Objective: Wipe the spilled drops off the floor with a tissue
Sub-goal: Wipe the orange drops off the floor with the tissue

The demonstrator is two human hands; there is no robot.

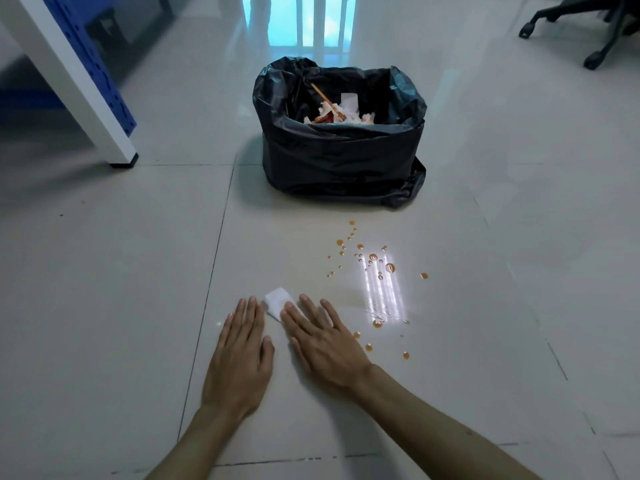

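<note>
A small white folded tissue (277, 301) lay flat on the glossy pale tiled floor (104, 306), its near edge hidden under flat fingers. Orange drops (372, 258) of varied size were scattered over the tiles at about two o'clock from the tissue, well apart from it, several shining in a bright reflection. A few more drops sat at about four o'clock.

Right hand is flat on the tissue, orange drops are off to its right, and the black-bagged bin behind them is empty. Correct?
Not quite: the bin is not empty. The head view shows scraps of paper and other rubbish inside it. The rest holds: the right hand lies flat on the tissue, with the orange drops to its right.
</note>
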